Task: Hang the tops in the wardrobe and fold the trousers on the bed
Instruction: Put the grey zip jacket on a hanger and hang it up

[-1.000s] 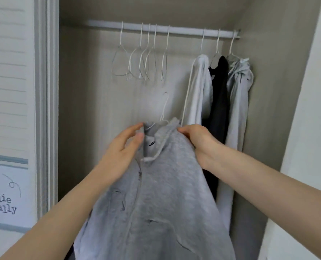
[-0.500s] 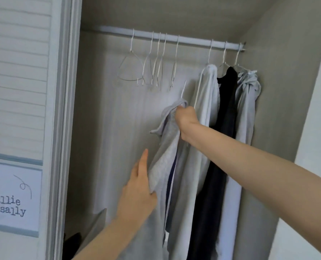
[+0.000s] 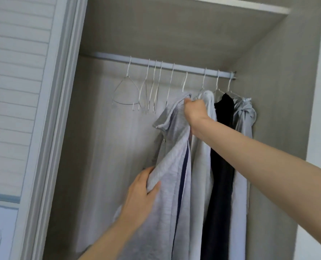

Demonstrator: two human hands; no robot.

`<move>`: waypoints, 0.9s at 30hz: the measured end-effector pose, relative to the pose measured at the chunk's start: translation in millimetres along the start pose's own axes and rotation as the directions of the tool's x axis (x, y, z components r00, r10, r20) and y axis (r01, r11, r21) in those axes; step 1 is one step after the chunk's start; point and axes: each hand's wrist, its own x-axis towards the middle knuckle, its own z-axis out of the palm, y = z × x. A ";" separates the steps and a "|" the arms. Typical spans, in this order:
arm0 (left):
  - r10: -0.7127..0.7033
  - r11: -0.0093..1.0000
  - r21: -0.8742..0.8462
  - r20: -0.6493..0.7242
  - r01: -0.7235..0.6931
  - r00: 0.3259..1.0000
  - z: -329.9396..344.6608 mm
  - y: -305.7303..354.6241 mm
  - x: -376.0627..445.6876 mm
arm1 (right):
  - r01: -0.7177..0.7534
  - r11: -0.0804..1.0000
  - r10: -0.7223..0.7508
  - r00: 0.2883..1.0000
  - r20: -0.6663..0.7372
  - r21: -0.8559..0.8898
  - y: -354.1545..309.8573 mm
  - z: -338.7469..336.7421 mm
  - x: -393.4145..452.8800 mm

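At the neck of the grey zip top [image 3: 171, 147], the right hand [image 3: 194, 110] has its grip pinched on the fabric and, it seems, the hanger [image 3: 184, 82] inside it, whose hook reaches up at the rail [image 3: 155, 64]; whether the hook is over the rail I cannot tell. Lower down, the left hand [image 3: 143, 186] has its grip curled on a fold of the top's front edge. The top hangs in the wardrobe just left of a white top [image 3: 205, 139], a black top [image 3: 223, 147] and a pale grey hooded top [image 3: 243, 124], with five bare hangers [image 3: 148, 91] further left. To do this well, I would seat the hook fully on the rail before letting go, keep the collar centred, then use the lower hand to pull the front straight
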 end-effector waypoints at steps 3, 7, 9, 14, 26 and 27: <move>0.017 0.990 -0.138 0.021 -0.014 1.000 14.5 4.7 22.6 | 0.041 0.998 -0.044 0.997 -0.061 -0.048 -15.2 0.0 29.5; 0.038 0.988 -0.150 0.048 -0.030 0.998 33.8 10.1 52.5 | 0.067 0.990 -0.079 0.992 -0.100 -0.124 -28.0 -3.2 63.1; 0.061 0.987 -0.150 0.049 -0.053 0.997 39.2 11.8 72.7 | 0.078 0.990 -0.089 0.992 -0.094 -0.117 -30.4 -3.9 78.5; 0.111 0.988 -0.115 0.068 -0.103 0.991 51.5 11.1 117.8 | 0.088 0.992 -0.096 0.991 -0.092 -0.085 -22.8 -3.1 120.2; 0.190 0.982 -0.022 0.007 -0.190 0.982 63.8 -13.1 181.1 | 0.105 0.977 -0.126 0.986 -0.106 -0.188 -10.2 14.7 192.7; 0.189 0.982 -0.011 0.018 -0.188 0.982 67.0 -16.0 179.7 | 0.107 0.972 -0.126 0.989 -0.079 -0.210 -4.6 16.6 193.0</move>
